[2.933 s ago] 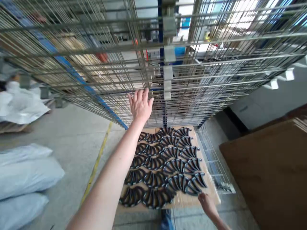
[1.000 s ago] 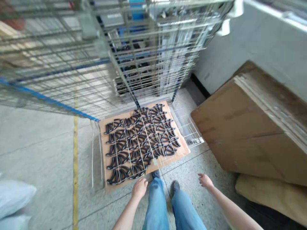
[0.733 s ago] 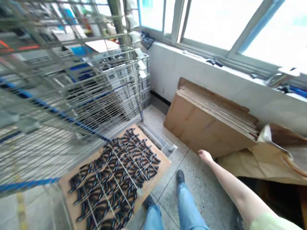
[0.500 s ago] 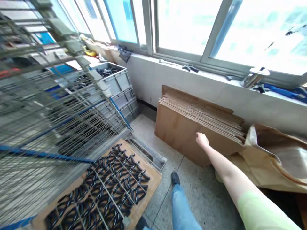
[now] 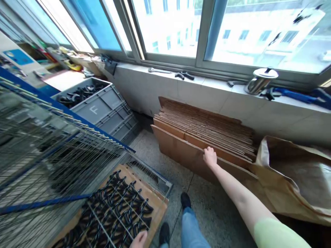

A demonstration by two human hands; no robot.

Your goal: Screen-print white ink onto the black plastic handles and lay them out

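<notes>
My right hand (image 5: 210, 157) is closed on the top edge of the front cardboard sheet (image 5: 178, 148). That sheet leans forward, with a gap between it and the cardboard stack (image 5: 204, 125) against the wall. At the bottom edge my left hand (image 5: 139, 239) shows only in part, beside a layer of curved black parts (image 5: 121, 203); its grip is cut off by the frame. These glossy parts lie in rows on a brown cardboard sheet (image 5: 160, 210) in the wire cage, with thin metal bars across them.
A wire cage with blue edging (image 5: 64, 199) fills the left side. Grey crates (image 5: 103, 103) stand behind it, the top one holding black parts. A large brown paper bag (image 5: 279, 175) is at right. The windowsill bears a wrench (image 5: 159, 71), black pieces and a metal mug (image 5: 260, 82).
My right hand has taken hold of the front cardboard sheet and tipped its top away from the stack. My left hand has come into view at the bottom. The view has shifted right.
</notes>
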